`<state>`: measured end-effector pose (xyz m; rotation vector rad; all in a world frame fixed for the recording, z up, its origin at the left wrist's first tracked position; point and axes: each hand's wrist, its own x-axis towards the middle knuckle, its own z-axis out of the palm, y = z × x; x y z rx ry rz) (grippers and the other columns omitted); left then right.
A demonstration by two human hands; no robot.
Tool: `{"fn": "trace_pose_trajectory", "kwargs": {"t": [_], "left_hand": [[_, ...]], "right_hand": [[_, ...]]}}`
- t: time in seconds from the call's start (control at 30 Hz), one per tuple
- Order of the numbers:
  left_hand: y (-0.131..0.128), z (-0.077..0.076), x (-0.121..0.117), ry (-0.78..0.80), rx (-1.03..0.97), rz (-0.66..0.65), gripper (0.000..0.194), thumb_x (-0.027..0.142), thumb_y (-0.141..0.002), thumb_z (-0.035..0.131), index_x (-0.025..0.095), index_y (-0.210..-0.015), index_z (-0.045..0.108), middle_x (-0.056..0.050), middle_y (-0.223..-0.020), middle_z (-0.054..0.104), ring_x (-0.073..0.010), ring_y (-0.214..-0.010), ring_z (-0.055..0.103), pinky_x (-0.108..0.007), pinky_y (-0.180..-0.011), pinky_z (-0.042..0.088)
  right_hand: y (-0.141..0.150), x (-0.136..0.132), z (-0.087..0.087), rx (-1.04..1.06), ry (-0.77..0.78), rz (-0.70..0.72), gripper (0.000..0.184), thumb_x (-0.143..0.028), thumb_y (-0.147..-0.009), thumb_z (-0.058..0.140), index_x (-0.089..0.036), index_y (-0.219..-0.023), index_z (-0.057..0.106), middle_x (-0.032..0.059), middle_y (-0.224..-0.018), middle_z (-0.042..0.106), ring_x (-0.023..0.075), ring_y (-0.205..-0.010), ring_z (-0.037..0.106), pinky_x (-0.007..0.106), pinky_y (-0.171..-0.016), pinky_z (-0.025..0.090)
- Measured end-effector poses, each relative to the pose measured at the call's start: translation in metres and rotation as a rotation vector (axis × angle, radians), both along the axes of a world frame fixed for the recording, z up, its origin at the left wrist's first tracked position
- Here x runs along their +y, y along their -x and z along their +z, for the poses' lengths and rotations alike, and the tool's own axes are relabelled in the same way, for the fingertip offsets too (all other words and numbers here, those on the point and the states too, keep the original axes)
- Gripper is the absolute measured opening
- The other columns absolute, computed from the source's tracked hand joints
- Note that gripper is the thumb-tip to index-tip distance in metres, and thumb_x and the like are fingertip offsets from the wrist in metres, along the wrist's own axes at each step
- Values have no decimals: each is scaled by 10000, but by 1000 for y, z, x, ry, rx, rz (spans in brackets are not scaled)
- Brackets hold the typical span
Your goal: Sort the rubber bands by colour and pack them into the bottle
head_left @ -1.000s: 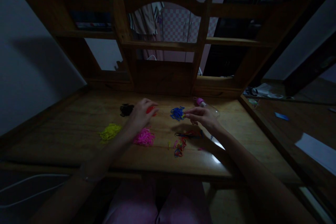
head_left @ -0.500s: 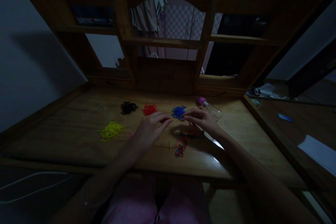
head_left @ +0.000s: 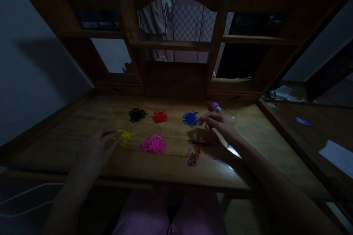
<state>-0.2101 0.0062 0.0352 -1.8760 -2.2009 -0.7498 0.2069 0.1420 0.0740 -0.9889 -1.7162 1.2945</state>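
My left hand [head_left: 97, 147] is over the left edge of a pile of yellow rubber bands [head_left: 126, 138], thumb and forefinger apart. My right hand [head_left: 217, 123] is closed in a pinch beside the pile of blue rubber bands [head_left: 190, 118]; whatever its fingertips hold is too small and dark to make out. A heap of pink rubber bands [head_left: 153, 144] lies between the hands. Behind it are a red pile [head_left: 159, 116] and a black pile [head_left: 138, 114]. Mixed coloured bands [head_left: 194, 156] lie in front of my right hand, with a single yellow band [head_left: 182, 154] beside them.
A clear bottle with a pink cap [head_left: 215, 106] lies behind my right hand. A dark, thin object with orange parts [head_left: 202, 142] rests under my right wrist. The wooden desk [head_left: 82, 125] has a shelf frame [head_left: 176, 46] at its back. White paper [head_left: 338, 158] lies at the right.
My left hand has moved left from the middle to the yellow pile, uncovering the pink heap. My right hand stays by the blue pile. The view has shifted slightly.
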Motion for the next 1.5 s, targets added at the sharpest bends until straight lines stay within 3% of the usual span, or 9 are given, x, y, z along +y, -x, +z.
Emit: {"fn": "trace_pose_trajectory", "kwargs": {"t": [0.13, 0.2, 0.33, 0.53, 0.7, 0.87, 1.03, 1.3, 1.5], "left_hand": [[-25, 1, -5, -61, 17, -24, 397, 457, -888, 509, 232, -1200, 607, -121, -1187, 566, -326, -1058, 582, -503, -947, 501], [-56, 7, -11, -102, -70, -87, 386, 449, -888, 525, 263, -1219, 595, -113, -1236, 543, -328, -1114, 564, -511, -982, 484], [-137, 14, -25, 28, -270, -365, 308, 331, -947, 459, 340, -1225, 591, -28, -1280, 560, -243, -1193, 557, -431, -1052, 467], [-213, -1, -30, 182, -541, -503, 343, 207, -939, 496, 353, -1232, 599, -26, -1203, 587, -206, -1138, 592, -347, -1002, 506], [-226, -9, -21, 145, -656, -387, 310, 162, -913, 503, 301, -1163, 624, -40, -1120, 589, -209, -1068, 619, -349, -968, 522], [-231, -11, -18, 110, -662, -393, 341, 100, -912, 441, 297, -1119, 627, -39, -1083, 609, -198, -1027, 629, -343, -956, 518], [-234, -14, -15, 155, -544, -382, 394, 82, -938, 354, 258, -1176, 614, -64, -1107, 611, -217, -1054, 605, -391, -996, 475], [-235, -10, -4, 83, -461, -373, 285, 151, -947, 450, 251, -1156, 616, -65, -1118, 630, -228, -1063, 599, -383, -970, 465], [-231, -13, -2, 61, -320, -331, 237, 230, -953, 502, 225, -1155, 623, -70, -1102, 648, -250, -1055, 586, -413, -971, 448]], "right_hand": [[-4, 5, -3, 34, 19, -27, 269, -419, -848, 627, -170, -872, 727, 72, -814, 702, 124, -569, 542, 270, -523, 413], [-6, 8, -3, 33, 13, -27, 268, -421, -849, 624, -173, -864, 725, 77, -827, 702, 122, -561, 540, 275, -523, 415], [-14, 14, -2, -117, -63, -7, 261, -409, -832, 648, -176, -914, 732, 74, -838, 697, 121, -572, 531, 266, -517, 396], [-26, 17, -3, -500, -275, 260, 241, -383, -793, 722, -208, -957, 751, 34, -812, 679, 137, -649, 543, 256, -574, 398], [-27, 15, -6, -522, -248, 361, 188, -351, -777, 746, -209, -900, 759, 42, -862, 708, 168, -752, 612, 267, -652, 451], [-28, 14, -4, -491, -171, 409, 178, -348, -758, 763, -207, -866, 756, 43, -867, 724, 172, -745, 633, 275, -655, 471], [-28, 12, -3, -574, -262, 357, 126, -302, -744, 763, -220, -839, 754, 38, -874, 711, 177, -757, 623, 276, -656, 451], [-26, 10, -5, -707, -383, 308, 115, -265, -696, 776, -210, -751, 691, 36, -804, 669, 167, -686, 580, 277, -612, 404], [-16, 9, -9, -637, -494, 264, 41, -186, -753, 704, -190, -780, 673, 29, -793, 630, 144, -670, 542, 253, -599, 380]]}}
